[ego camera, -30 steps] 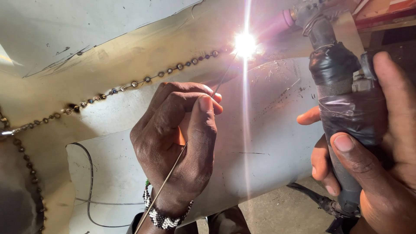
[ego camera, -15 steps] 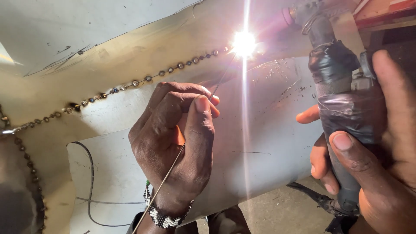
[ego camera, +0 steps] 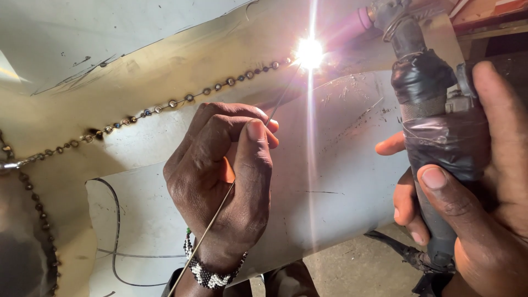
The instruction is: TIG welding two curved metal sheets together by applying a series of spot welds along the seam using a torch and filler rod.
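Over sheet metal [ego camera: 341, 181], left hand [ego camera: 225, 187] pinches filler rod [ego camera: 220, 206]; right hand [ego camera: 473, 187] clasps torch [ego camera: 434, 126].

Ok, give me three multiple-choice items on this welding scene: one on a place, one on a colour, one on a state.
1. Where is the bright arc?
A. At the right end of the beaded seam
B. On the floor
C. Beside the bracelet

2. What colours are the beads of the bracelet?
A. Red and yellow
B. Mostly black and white
C. All blue

3. How is the thin rod held?
A. Lying loose on the metal sheet
B. Clamped in a vise
C. Pinched in the left hand, tip toward the arc

Answers: 1 A, the glare sits where the seam ends. 2 B, the wrist beads are black and white. 3 C, fingers grip it while the right hand holds the torch.
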